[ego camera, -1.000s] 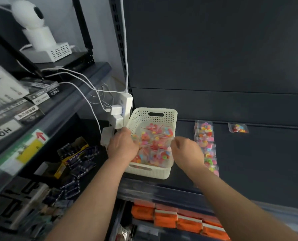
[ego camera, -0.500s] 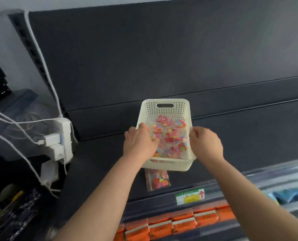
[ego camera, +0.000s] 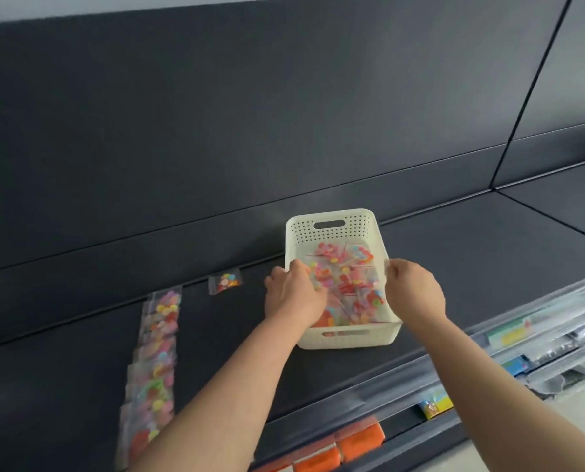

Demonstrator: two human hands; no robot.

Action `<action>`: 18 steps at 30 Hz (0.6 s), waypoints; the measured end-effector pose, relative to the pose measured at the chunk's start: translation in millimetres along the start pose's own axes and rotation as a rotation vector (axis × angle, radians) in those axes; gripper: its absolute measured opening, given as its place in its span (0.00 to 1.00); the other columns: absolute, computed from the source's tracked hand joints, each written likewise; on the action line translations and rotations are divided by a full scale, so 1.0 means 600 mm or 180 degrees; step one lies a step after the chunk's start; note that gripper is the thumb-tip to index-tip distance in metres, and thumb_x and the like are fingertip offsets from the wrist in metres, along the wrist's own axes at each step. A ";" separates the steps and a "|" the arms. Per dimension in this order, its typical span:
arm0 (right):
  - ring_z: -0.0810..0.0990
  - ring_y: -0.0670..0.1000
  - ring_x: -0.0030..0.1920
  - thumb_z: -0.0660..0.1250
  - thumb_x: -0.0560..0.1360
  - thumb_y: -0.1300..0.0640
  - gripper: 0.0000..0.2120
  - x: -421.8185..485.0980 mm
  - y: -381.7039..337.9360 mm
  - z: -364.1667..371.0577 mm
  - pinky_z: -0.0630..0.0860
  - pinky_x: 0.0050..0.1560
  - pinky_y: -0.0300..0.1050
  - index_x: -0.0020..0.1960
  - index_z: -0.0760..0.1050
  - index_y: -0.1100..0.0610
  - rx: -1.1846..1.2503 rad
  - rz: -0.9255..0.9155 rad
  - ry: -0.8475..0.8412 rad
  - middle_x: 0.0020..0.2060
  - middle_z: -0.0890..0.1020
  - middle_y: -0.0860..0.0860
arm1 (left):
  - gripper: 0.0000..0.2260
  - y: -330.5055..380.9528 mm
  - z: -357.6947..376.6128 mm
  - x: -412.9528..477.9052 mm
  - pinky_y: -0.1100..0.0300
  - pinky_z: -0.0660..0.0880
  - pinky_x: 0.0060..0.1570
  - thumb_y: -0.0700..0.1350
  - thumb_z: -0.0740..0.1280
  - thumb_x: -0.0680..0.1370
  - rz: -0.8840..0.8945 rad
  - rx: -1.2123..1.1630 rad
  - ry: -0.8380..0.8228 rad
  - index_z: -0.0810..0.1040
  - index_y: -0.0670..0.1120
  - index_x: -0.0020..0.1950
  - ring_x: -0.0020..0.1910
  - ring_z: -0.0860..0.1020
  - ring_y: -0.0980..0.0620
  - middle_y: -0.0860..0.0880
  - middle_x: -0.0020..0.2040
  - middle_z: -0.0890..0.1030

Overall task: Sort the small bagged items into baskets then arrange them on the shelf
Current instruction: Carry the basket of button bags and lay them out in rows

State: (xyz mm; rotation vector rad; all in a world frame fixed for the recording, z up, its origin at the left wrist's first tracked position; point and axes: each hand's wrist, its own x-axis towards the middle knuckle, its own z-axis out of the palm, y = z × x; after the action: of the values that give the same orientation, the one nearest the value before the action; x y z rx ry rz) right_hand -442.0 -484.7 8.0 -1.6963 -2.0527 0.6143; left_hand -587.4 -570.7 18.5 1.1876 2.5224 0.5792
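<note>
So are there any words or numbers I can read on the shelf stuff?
None can be read.
Price tag strip on the shelf edge: green and yellow with a red mark, print too blurred.
Blue and yellow packets below: print too small.
Orange packs: no text visible.
White basket and small bags: no labels visible.

Both hands grip the bag-filled basket on the dark shelf.

White basket of colourful bags, seemingly on shelf
</note>
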 end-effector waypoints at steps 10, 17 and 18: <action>0.75 0.56 0.50 0.59 0.72 0.63 0.12 0.118 0.080 -0.057 0.67 0.47 0.47 0.55 0.71 0.55 -0.1205 -0.0188 0.0150 0.49 0.77 0.52 | 0.16 0.111 0.053 0.035 0.54 0.74 0.50 0.50 0.59 0.82 0.0127 -0.0383 0.0044 0.67 0.50 0.70 0.59 0.76 0.48 0.49 0.64 0.75; 0.78 0.52 0.52 0.61 0.74 0.61 0.13 0.127 0.037 -0.004 0.71 0.50 0.48 0.54 0.78 0.48 -0.1048 -0.1299 -0.0293 0.53 0.80 0.47 | 0.14 0.057 0.035 0.035 0.49 0.77 0.56 0.47 0.60 0.82 -0.0201 -0.0875 0.0251 0.70 0.49 0.68 0.56 0.77 0.50 0.57 0.50 0.76; 0.79 0.52 0.46 0.62 0.75 0.59 0.09 0.128 0.034 0.002 0.72 0.44 0.46 0.49 0.78 0.49 -0.0897 -0.1259 -0.0461 0.46 0.81 0.47 | 0.14 0.049 0.031 0.036 0.49 0.77 0.57 0.47 0.61 0.82 -0.0210 -0.0867 0.0267 0.70 0.49 0.67 0.57 0.77 0.50 0.57 0.49 0.76</action>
State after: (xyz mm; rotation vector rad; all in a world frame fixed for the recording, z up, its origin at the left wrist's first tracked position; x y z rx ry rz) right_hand -439.8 -406.1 -2.4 -1.3492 -2.5867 0.3375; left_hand -573.1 -532.6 14.4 0.9971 2.4404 0.9382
